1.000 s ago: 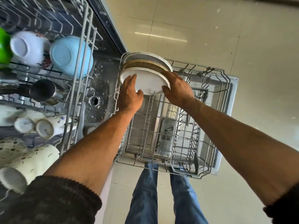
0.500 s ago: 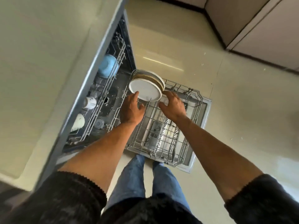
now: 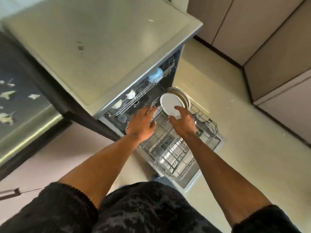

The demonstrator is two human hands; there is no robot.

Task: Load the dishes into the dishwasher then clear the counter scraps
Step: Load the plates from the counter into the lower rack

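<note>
Right hand (image 3: 183, 124) with fingers spread, fingertips touching the white plate (image 3: 170, 105), no curled grip on it; left hand (image 3: 142, 125) open too, over the near left corner of the rack (image 3: 178, 153), beside the plate. Plate standing on edge at the rack's far end, against other plates (image 3: 185, 98), below the counter (image 3: 101, 47).

The person is wearing a dark, mottled black top (image 3: 146, 209) with fuzzy sleeves (image 3: 67, 207) pushed up to the elbows, leaving both forearms bare. Blue jeans (image 3: 158, 179) are showing just below the top's hem.
</note>
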